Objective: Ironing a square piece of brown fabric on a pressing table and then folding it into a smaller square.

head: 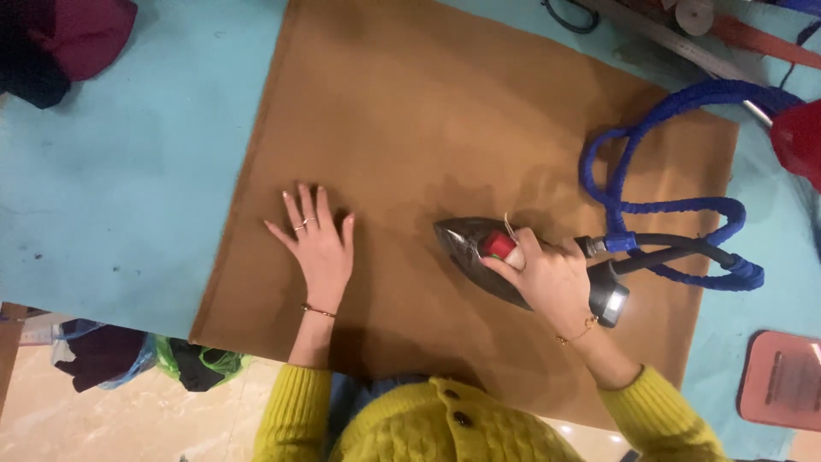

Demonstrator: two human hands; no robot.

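1. The iron (483, 257) rests sole-down on the brown fabric (445, 111), right of its middle, nose pointing left.
2. The right hand (552, 278) is wrapped around the iron's handle; the left hand (321, 248) lies flat with fingers spread, pressing the cloth to the turquoise counter (111, 180).
3. Pressing looks under way; the next pass probably calls for a slide toward the left hand while the cloth stays taut.
4. The blue-wrapped hose (676, 205) loops off to the right; its far end is cut off, and the red object (800, 137) at the edge is hard to identify.
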